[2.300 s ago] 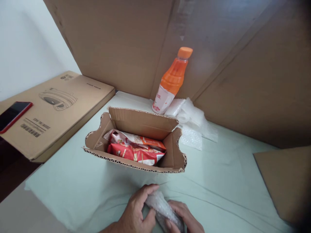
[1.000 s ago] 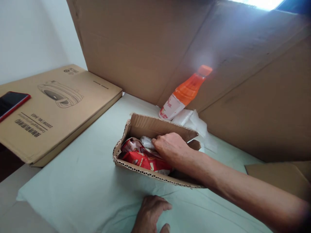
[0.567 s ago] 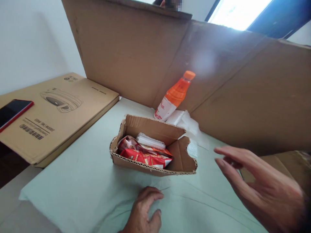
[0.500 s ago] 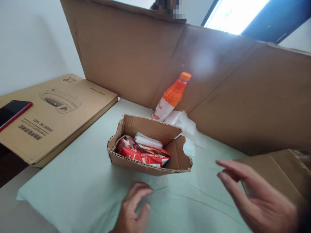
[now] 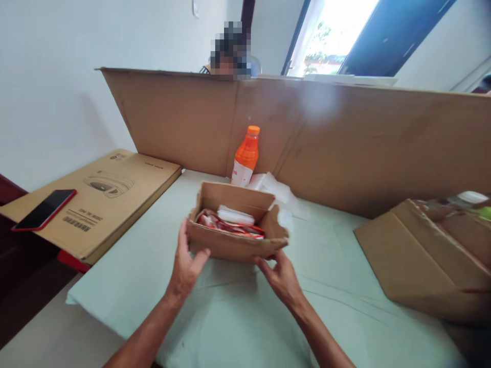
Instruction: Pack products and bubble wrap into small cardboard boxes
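Note:
An open cardboard box sits in the middle of the cloth-covered table, between my two hands. Inside it lie red snack packets and a white wrapped bundle. My left hand grips the box's left end, thumb on the front wall and fingers round the side. At the front right corner, my right hand holds the box with its thumb near the lower edge; its fingers are partly hidden. Behind the box stands an orange bottle with a white label, beside crumpled white wrapping.
A tall cardboard panel closes off the back, with a person beyond it. On the left, a flat printed carton carries a phone. Another cardboard box with things in it stands at the right.
Both hands have come from apart in front of the box to its two ends and taken hold of it. The view has shifted and levelled, showing more of the right-hand box.

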{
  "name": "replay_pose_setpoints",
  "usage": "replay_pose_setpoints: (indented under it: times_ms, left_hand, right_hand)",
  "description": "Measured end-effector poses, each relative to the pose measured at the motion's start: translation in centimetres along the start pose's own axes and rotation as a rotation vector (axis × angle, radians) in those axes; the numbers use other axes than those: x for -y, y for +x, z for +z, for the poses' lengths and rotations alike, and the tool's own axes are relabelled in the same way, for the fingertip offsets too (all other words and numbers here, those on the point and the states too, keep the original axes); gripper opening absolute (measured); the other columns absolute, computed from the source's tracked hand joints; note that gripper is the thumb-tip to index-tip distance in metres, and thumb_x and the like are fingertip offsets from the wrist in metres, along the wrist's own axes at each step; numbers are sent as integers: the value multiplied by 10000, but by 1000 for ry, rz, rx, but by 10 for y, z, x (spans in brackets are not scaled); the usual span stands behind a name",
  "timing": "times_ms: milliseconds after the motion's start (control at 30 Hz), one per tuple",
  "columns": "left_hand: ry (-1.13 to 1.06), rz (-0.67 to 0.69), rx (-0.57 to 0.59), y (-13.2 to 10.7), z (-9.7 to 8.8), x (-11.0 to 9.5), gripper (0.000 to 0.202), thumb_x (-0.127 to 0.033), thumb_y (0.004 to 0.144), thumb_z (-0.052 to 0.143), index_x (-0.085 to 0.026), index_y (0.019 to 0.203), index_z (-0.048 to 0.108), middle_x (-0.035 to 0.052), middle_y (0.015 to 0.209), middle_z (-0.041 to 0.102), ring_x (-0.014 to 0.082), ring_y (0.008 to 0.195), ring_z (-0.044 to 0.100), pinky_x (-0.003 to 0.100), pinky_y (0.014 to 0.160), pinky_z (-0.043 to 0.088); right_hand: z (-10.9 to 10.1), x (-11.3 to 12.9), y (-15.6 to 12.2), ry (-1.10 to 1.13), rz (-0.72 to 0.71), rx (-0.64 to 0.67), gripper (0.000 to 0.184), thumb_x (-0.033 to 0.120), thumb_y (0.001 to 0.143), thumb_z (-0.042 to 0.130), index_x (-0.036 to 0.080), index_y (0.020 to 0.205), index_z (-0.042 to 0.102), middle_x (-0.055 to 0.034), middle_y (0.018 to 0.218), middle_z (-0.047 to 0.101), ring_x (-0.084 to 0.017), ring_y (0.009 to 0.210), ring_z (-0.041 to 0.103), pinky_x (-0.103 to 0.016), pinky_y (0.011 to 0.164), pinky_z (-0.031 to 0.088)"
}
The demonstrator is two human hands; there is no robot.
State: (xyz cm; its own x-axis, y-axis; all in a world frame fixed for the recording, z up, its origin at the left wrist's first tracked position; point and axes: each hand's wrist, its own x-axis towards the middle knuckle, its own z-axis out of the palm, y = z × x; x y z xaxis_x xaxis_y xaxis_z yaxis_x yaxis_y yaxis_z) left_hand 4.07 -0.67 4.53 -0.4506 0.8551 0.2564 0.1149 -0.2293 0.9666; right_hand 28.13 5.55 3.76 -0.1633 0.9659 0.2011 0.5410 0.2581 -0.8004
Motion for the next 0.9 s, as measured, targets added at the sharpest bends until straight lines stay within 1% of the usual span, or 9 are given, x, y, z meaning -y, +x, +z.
replay_pose_setpoints:
  times_ms: [100,167,233,333,467,533,600,700,900]
  left_hand:
    - [-49,-59,208,-49,23,-9,905,-257,834,665,-223,1591,171,121,1625,333,319,1511,291,477,1247,264]
    - [-53,-102,304,-85,25,-11,888,-248,847,651,-230,1594,170,117,1633,318,327,1511,290,486,1242,281]
    - [-18,-143,301,-116,16,-9,854,-271,863,648,-237,1588,199,116,1628,328,342,1508,294,513,1238,285]
    - [70,-195,174,-140,-12,-3,821,-342,875,663,-251,1573,239,120,1602,370,356,1492,326,551,1235,269]
    - [186,-201,44,-139,-49,-2,864,-402,858,701,-275,1568,226,136,1591,378,360,1473,361,577,1219,281]
    - [238,-146,27,-130,-63,-2,913,-408,844,719,-292,1578,188,136,1612,338,364,1482,342,578,1210,298]
    - [269,-71,66,-119,-72,-1,979,-411,825,743,-312,1588,138,135,1643,269,371,1495,312,573,1197,327]
    - [277,8,194,-101,-79,2,1092,-449,778,787,-322,1594,73,152,1665,201,388,1495,304,583,1177,352]
    - [237,-12,372,-72,-79,11,1261,-548,667,848,-274,1600,46,184,1667,178,416,1510,244,620,1197,278]
  right_hand:
    - [-49,-31,-50,-76,158,-96,435,593,766,648,178,893,683,-116,856,756,-284,772,687,-358,611,545]
    - [-74,-41,-85,-104,208,-132,454,604,773,651,183,936,696,-125,940,767,-306,860,701,-368,676,562]
    - [-81,-39,-109,-94,232,-104,447,609,777,640,188,916,697,-125,928,765,-306,846,704,-362,661,565]
    - [-64,-24,-110,-36,195,-34,427,598,784,618,185,879,679,-128,878,752,-291,775,697,-354,609,562]
    - [-31,-4,-84,69,15,-16,481,529,841,608,180,1171,628,-140,1144,718,-298,1029,676,-402,859,567]
    - [-24,-2,-80,91,-1,5,532,511,867,599,197,1295,568,-136,1236,687,-283,1045,673,-410,876,566]
    - [-24,-8,-85,81,26,17,588,505,874,605,217,1378,511,-139,1319,648,-279,1038,680,-415,846,577]
    - [-29,-22,-101,87,40,14,623,482,895,599,250,1453,447,-133,1421,582,-299,1195,630,-429,883,573]
    - [-26,-29,-115,135,66,-41,636,467,892,619,272,1468,433,-137,1455,550,-306,1307,561,-424,903,572]
